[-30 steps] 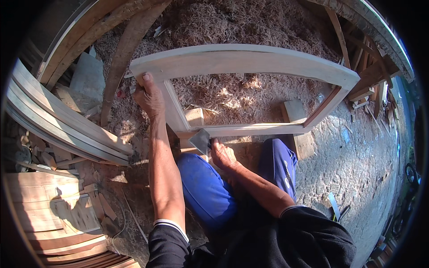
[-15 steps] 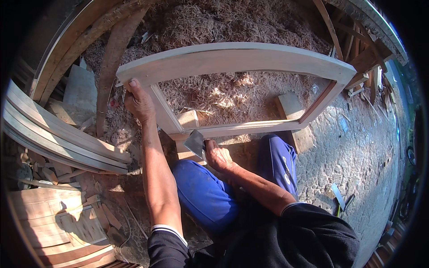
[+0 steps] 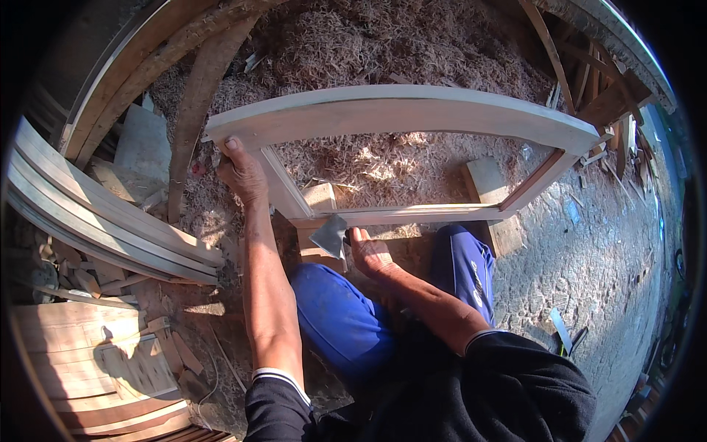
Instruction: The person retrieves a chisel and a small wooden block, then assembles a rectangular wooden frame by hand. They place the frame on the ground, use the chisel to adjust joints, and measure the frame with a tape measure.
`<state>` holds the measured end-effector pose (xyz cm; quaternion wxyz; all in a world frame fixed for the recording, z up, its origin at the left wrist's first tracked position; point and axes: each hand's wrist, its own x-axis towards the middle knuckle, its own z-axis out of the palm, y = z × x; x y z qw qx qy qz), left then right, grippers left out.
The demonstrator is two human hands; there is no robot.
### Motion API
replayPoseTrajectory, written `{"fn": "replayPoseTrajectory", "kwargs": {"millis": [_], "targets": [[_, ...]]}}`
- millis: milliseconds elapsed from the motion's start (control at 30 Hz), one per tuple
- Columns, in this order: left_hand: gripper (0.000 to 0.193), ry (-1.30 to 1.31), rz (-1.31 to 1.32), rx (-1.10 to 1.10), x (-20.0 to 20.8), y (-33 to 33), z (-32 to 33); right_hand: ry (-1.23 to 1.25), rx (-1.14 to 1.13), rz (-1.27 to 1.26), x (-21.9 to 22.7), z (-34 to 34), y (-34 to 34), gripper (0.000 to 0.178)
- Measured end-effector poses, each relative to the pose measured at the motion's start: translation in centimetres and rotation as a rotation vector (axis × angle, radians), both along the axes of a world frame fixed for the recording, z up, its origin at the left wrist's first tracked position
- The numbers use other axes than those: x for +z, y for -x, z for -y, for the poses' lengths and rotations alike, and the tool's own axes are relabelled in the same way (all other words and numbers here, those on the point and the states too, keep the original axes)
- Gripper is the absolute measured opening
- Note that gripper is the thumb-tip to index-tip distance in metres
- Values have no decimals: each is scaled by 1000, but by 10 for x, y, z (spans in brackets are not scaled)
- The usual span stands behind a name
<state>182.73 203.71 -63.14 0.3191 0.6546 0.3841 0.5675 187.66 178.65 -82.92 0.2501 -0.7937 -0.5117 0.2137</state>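
Here, the person's left hand (image 3: 243, 177) grips the arched wooden frame (image 3: 405, 110) at its left end, thumb on top. Near the frame's lower left corner, the right hand (image 3: 370, 254) has its fingers wrapped around a scraper (image 3: 330, 235) (broad grey blade). Wood shavings (image 3: 383, 44) spread beyond the frame.

Wood shavings (image 3: 412, 51) lay heaped beyond the right hand's fingers (image 3: 359, 237); to their right, sunlight grazed a grey floor (image 3: 582, 272).
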Motion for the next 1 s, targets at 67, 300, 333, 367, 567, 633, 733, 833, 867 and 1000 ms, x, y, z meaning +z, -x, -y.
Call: {"fn": "replayPoseTrajectory", "kwargs": {"millis": [67,300,333,367,567,633,733,833,867,1000], "targets": [[89,-23,64,-44,1,-1,0,-5,9,-64,1,-2,-1,24],[90,-4,2,10,-1,0,-1,55,-2,-68,2,0,-2,28],[89,-46,54,3,-1,1,0,39,-15,-105,2,2,0,27],[89,-54,93,-11,-1,-1,-1,-9,6,-128,3,-1,-3,27],[84,24,-12,10,0,2,1,-57,22,-95,-1,0,0,31],[84,-38,39,11,0,4,2,6,-30,-84,-4,1,1,36],[83,-2,23,27,-7,4,0,-106,52,-115,-11,3,0,34],[84,-4,4,10,-12,7,-6,-33,54,-80,-12,2,1,26],[84,-1,19,26,-15,8,-7,28,9,-65,-10,1,0,25],[85,-12,31,26,-21,18,-7,-95,65,-212,17,9,-4,25]]}}
